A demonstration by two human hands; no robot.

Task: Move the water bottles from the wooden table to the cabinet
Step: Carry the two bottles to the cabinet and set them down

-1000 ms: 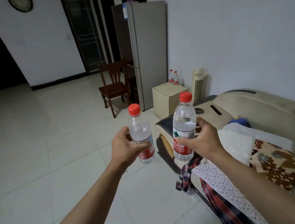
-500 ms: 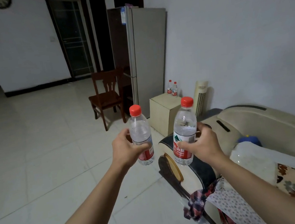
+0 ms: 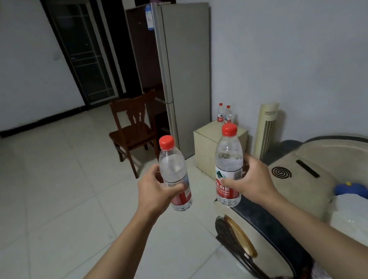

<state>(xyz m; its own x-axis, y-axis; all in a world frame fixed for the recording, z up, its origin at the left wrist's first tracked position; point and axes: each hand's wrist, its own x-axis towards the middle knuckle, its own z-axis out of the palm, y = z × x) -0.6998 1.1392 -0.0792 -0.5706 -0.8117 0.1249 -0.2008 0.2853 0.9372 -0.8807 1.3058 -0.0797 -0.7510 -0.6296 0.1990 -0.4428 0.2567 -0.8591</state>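
My left hand (image 3: 156, 191) grips a clear water bottle (image 3: 173, 168) with a red cap and red label, held upright in front of me. My right hand (image 3: 253, 180) grips a second such bottle (image 3: 228, 161), also upright. Beyond them a small cream cabinet (image 3: 207, 146) stands against the wall beside the fridge. Two more red-capped bottles (image 3: 224, 113) stand on its top at the back. The wooden table is out of view.
A tall grey fridge (image 3: 188, 67) stands left of the cabinet, with a wooden chair (image 3: 133, 132) in front of it. A cream tower fan (image 3: 266, 127) is right of the cabinet. A bed with a cream footboard (image 3: 302, 184) fills the right. White tiled floor (image 3: 44, 194) spreads left.
The view has moved forward toward the cabinet, which now looks larger and closer. Both hands still hold their bottles upright in the same pose. Less of the bed's clothes shows.
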